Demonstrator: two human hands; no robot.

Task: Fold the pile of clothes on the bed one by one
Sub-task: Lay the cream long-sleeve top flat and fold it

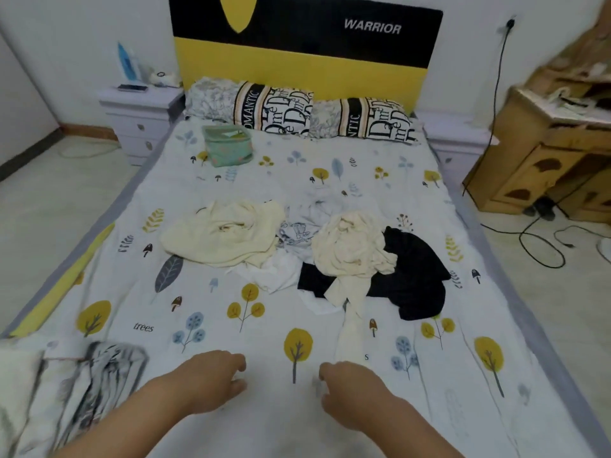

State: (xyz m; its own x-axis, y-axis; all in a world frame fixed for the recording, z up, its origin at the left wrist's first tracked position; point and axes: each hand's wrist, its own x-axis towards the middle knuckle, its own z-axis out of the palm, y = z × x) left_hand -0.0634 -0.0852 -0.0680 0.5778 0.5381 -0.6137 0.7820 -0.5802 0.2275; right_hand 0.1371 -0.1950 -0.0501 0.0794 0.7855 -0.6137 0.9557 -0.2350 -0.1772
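A pile of crumpled clothes lies in the middle of the bed (pixel 297 180). It holds a cream garment (pixel 221 233) on the left, a second cream garment (pixel 353 252) on the right with a strip trailing toward me, a black garment (pixel 420 276) under it, and white pieces (pixel 277 269) between them. My left hand (pixel 211 378) and my right hand (pixel 350 388) hover low over the sheet near the bed's front edge, fingers loosely curled and holding nothing. The right hand is just below the end of the cream strip (pixel 350 335).
A green pouch (pixel 228 145) and two patterned pillows (pixel 274 105) lie near the headboard. A grey-striped cloth (pixel 99 375) sits at the front left corner. A white nightstand (pixel 142 117) stands left, a wooden cabinet (pixel 545 153) and floor cables (pixel 542 246) right.
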